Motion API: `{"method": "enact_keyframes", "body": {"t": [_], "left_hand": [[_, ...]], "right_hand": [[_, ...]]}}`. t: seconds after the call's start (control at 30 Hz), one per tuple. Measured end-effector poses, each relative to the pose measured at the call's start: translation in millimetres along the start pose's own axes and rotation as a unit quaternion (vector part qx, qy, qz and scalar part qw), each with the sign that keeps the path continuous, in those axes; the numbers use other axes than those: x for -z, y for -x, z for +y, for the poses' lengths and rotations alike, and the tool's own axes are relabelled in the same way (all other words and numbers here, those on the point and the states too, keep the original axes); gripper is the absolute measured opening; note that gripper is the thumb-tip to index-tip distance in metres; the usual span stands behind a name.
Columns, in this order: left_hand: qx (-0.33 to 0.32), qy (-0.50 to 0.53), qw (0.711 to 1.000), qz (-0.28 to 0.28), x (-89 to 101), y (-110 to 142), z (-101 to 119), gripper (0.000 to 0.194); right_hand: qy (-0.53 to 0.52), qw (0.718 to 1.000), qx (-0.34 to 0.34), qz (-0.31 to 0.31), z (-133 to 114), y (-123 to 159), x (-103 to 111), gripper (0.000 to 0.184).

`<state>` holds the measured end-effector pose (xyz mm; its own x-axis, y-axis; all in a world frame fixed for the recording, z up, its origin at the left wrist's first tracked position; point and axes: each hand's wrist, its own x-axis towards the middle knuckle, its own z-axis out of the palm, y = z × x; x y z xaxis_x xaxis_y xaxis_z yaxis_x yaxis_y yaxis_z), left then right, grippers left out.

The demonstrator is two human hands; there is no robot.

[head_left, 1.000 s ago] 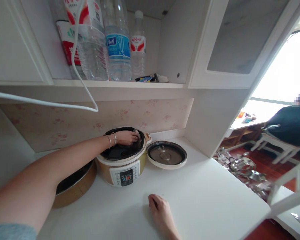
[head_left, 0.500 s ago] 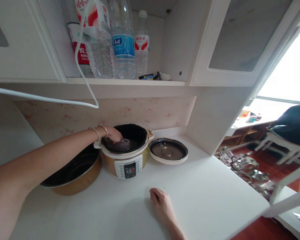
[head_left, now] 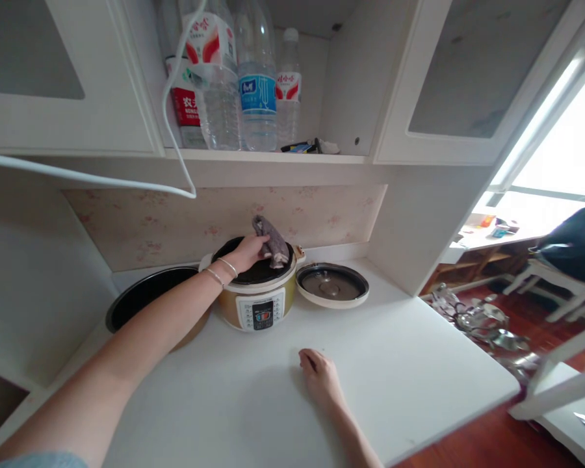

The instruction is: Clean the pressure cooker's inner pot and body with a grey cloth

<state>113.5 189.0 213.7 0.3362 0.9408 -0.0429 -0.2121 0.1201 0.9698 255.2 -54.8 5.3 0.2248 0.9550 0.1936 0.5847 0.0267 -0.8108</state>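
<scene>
My left hand [head_left: 251, 253], with two bangles at the wrist, grips a greyish-purple cloth [head_left: 273, 241] over the open top of the rice cooker [head_left: 258, 305]. The cloth rises above the rim and hangs down at its right end. Beneath the hand the cooker's dark inside [head_left: 246, 278] shows only in part. To the right lies the round lid [head_left: 332, 286], its underside up. At the left, a black-lined pot [head_left: 151, 286] is partly covered by my left forearm. My right hand [head_left: 319, 372] rests on the white counter [head_left: 253, 403], fingers curled; what they hold, if anything, is hidden.
Overhead, an open cabinet [head_left: 268, 156] holds several plastic bottles [head_left: 258, 97]. A white cable [head_left: 102, 180] hangs in front of it at the left. Beyond the counter's right edge, shiny metal pots [head_left: 482, 322] stand on the floor near a person in dark clothing [head_left: 578, 244].
My left hand has lifted the cloth from inside the rice cooker to above its rim. My right hand stays on the counter. The view has shifted slightly left.
</scene>
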Motion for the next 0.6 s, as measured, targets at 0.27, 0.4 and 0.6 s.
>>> {"method": "enact_keyframes", "body": {"t": [0.27, 0.4, 0.6], "left_hand": [[-0.077, 0.148, 0.986, -0.017, 16.6, 82.4, 22.1, 0.018], [-0.035, 0.126, 0.990, -0.060, 6.5, 141.6, 4.0, 0.020], [0.054, 0.084, 0.982, -0.161, 6.3, 216.5, -77.2, 0.040]], "right_hand": [[0.006, 1.000, 0.001, 0.001, -1.1, 6.3, -3.5, 0.036], [-0.096, 0.992, -0.080, 0.014, 0.0, 6.0, -7.8, 0.034], [-0.425, 0.888, -0.176, 0.005, -8.7, 16.4, 6.1, 0.049]]}}
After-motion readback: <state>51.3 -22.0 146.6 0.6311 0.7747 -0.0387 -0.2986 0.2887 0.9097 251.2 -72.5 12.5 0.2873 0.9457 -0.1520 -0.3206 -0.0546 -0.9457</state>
